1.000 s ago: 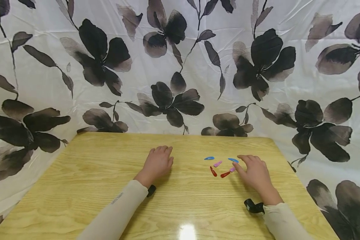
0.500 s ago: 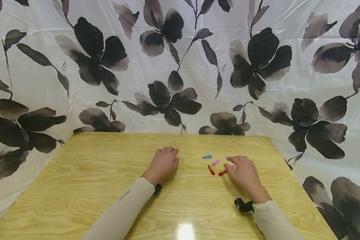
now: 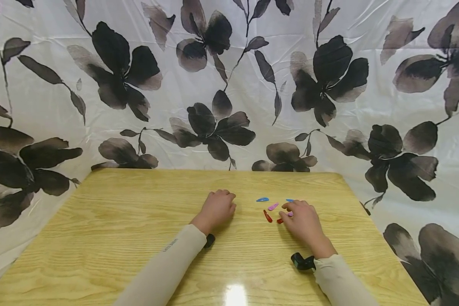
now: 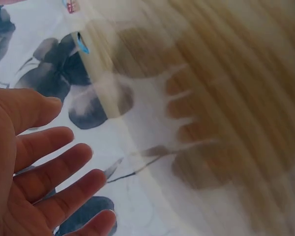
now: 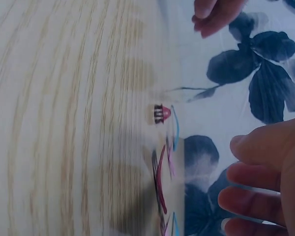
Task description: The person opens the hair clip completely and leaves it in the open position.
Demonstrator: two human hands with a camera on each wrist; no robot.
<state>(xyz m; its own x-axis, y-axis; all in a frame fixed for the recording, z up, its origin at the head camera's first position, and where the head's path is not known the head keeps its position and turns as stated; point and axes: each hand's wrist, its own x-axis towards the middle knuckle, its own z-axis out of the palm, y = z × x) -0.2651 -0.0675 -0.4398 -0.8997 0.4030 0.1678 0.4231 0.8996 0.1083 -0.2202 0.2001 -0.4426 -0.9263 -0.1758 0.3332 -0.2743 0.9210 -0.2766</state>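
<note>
Centre pink snap clip (image 3: 273, 206): landmark for the rest, lying at a slant on the wooden table (image 3: 137, 212) among five more snap clips
Left blue snap clip (image 3: 262, 199): left of the centre pink snap clip and farther back
Right blue snap clip (image 3: 289, 200): right of the centre pink snap clip and farther back, one end hidden by the right hand (image 3: 305, 222)
Left red snap clip (image 3: 267, 216): just in front of the centre pink snap clip and to its left
Right red snap clip (image 3: 279, 221): in front of the centre pink snap clip and slightly right, partly hidden by the thumb
Right pink snap clip (image 3: 290, 214): right of the centre pink snap clip and nearer the front, seen through the gap between thumb and fingers
Right hand place: near the centre pink snap clip, to its right; whether it touches any clip, cannot tell
Right grip: wide, thumb set apart from loosely bent fingers
Left hand (image 3: 218, 209): left of the centre pink snap clip, well apart
Left grip: wide, fingers spread and nearly straight in its wrist view
Floral fabric (image 3: 160, 102): behind the centre pink snap clip, past the table's far edge
</note>
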